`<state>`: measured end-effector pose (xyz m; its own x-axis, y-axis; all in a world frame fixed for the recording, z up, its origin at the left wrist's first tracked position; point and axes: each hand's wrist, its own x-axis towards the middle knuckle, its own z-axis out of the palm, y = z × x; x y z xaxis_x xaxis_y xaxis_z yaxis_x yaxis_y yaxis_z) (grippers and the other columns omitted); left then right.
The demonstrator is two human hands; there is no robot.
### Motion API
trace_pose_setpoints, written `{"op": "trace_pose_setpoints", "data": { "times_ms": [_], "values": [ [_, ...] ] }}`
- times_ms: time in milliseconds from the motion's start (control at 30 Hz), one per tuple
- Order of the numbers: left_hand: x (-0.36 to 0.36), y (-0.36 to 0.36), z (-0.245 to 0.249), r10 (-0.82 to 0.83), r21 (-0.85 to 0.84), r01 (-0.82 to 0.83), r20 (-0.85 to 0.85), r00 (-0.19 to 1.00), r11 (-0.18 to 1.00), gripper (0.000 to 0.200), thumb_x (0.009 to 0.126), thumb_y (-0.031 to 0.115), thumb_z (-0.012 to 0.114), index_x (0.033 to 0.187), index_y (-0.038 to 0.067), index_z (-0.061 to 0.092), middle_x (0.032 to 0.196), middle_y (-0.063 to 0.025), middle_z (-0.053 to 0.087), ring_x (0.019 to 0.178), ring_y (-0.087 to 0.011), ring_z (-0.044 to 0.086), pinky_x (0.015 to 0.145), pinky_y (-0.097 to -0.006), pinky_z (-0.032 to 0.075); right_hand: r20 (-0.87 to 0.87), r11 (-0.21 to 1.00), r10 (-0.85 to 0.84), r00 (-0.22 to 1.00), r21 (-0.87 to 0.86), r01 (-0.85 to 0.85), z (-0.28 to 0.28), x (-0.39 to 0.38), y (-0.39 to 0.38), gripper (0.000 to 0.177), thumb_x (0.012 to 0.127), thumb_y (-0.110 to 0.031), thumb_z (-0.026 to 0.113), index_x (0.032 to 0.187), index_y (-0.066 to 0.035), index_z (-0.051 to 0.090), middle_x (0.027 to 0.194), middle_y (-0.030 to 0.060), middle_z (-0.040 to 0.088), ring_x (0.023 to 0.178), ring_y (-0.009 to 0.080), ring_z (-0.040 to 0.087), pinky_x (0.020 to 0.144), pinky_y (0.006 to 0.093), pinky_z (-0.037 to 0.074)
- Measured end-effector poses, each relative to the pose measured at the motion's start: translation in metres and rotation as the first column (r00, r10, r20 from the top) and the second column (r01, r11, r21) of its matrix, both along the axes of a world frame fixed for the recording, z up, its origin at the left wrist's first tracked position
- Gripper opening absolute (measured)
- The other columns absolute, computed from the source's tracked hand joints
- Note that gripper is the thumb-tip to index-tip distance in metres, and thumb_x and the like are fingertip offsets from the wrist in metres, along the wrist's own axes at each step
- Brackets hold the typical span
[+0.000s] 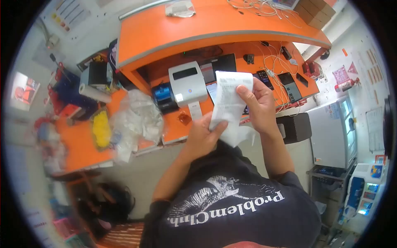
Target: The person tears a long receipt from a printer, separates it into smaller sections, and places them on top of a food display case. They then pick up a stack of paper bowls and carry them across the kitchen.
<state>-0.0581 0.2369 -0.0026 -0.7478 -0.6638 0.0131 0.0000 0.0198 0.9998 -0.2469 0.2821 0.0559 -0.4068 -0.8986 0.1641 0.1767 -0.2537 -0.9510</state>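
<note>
A long white printed receipt (231, 97) is held up in front of my chest, its lower end curling and folding. My right hand (261, 105) grips its upper right side, thumb flat over the print. Lower on the left edge, my left hand (204, 135) pinches it between thumb and fingers. The printed lines are too small to read. Just beyond my left hand, a white label printer (186, 82) stands on the orange desk (175, 134), and a printed paper strip (194, 111) hangs from its front.
Clear plastic bags (140, 118) and a yellow item (100, 129) lie left of the printer. A blue device (163, 97) sits beside it. Phones, a grey device (290, 87) and tangled white cables (271, 72) cover the right side. An orange shelf (215, 25) overhangs the desk.
</note>
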Motion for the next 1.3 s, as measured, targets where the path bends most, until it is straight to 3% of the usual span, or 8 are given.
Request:
{"op": "trace_pose_setpoints", "data": {
  "times_ms": [67,167,233,467,567,700,1233,1300],
  "values": [
    [0.004,0.002,-0.006,-0.006,-0.130,0.015,0.068,0.998,0.991,0.028,0.105,0.017,0.069,0.125,-0.003,0.071,0.106,-0.0082,0.078,0.094,-0.0133,0.070,0.084,-0.0314,0.056,0.013,1.000,-0.025,1.000,0.010,0.025,0.004,-0.003,-0.010,0.022,0.102,-0.014,0.072,0.116,0.002,0.071,0.102,0.0070,0.077,0.091,0.0084,0.070,0.080,0.0253,0.056],
    [0.006,0.013,-0.017,0.000,-0.138,-0.009,-0.062,0.998,0.990,0.028,0.106,0.017,0.067,0.124,-0.004,0.071,0.108,-0.0090,0.078,0.093,-0.0118,0.070,0.082,-0.0297,0.056,-0.005,0.997,-0.070,0.998,0.036,0.070,0.024,-0.008,-0.021,0.022,0.100,-0.017,0.076,0.111,0.001,0.072,0.095,0.0057,0.077,0.082,0.0088,0.070,0.073,0.0268,0.058],
    [0.009,0.018,-0.007,0.022,0.053,-0.017,-0.099,0.995,0.998,0.028,0.106,0.015,0.066,0.125,-0.005,0.071,0.108,-0.0099,0.079,0.092,-0.0119,0.070,0.081,-0.0301,0.057,-0.142,0.998,0.015,0.990,0.055,-0.008,0.033,-0.013,-0.026,0.022,0.100,-0.018,0.076,0.111,0.001,0.073,0.094,0.0064,0.078,0.079,0.0087,0.071,0.071,0.0261,0.058],
    [0.015,0.023,0.019,-0.007,0.075,0.018,-0.155,0.988,0.997,0.026,0.105,0.007,0.067,0.127,-0.006,0.069,0.112,-0.0103,0.078,0.098,-0.0123,0.071,0.084,-0.0285,0.058,-0.220,0.999,0.015,0.975,-0.034,-0.024,0.075,-0.023,-0.030,0.026,0.101,-0.018,0.075,0.115,0.004,0.075,0.094,0.0090,0.079,0.078,0.0076,0.073,0.067,0.0232,0.058],
    [0.016,0.024,0.029,-0.016,0.141,0.041,-0.175,0.984,0.989,0.029,0.103,0.001,0.066,0.131,-0.008,0.066,0.121,-0.0135,0.076,0.106,-0.0158,0.072,0.093,-0.0305,0.057,-0.329,0.998,0.022,0.944,-0.049,-0.040,0.083,-0.031,-0.030,0.026,0.102,-0.019,0.074,0.115,0.004,0.076,0.094,0.0092,0.079,0.078,0.0081,0.073,0.067,0.0230,0.058],
    [0.019,0.023,0.029,-0.030,0.101,0.051,-0.199,0.980,0.994,0.028,0.105,0.002,0.064,0.130,-0.009,0.065,0.119,-0.0130,0.075,0.103,-0.0144,0.071,0.089,-0.0285,0.058,-0.391,0.997,0.018,0.920,-0.066,-0.048,0.093,-0.037,-0.032,0.027,0.101,-0.020,0.076,0.115,0.003,0.077,0.097,0.0094,0.080,0.079,0.0098,0.074,0.070,0.0235,0.060],
    [0.026,0.023,0.030,-0.047,0.109,0.072,-0.220,0.974,0.991,0.032,0.102,0.000,0.066,0.132,-0.011,0.063,0.122,-0.0164,0.075,0.106,-0.0177,0.073,0.092,-0.0307,0.059,-0.446,0.996,-0.031,0.894,-0.085,-0.008,0.100,-0.047,-0.046,0.035,0.101,-0.028,0.076,0.119,0.002,0.077,0.094,0.0096,0.081,0.077,0.0094,0.075,0.066,0.0224,0.058],
    [0.028,0.024,0.029,-0.043,0.118,0.073,-0.234,0.971,0.990,0.032,0.103,0.001,0.066,0.133,-0.011,0.062,0.122,-0.0161,0.075,0.107,-0.0174,0.073,0.092,-0.0306,0.059,-0.453,0.996,-0.027,0.891,-0.083,-0.013,0.101,-0.048,-0.047,0.035,0.101,-0.029,0.077,0.121,-0.001,0.078,0.098,0.0086,0.080,0.085,0.0115,0.076,0.075,0.0244,0.060]
  ]
}}
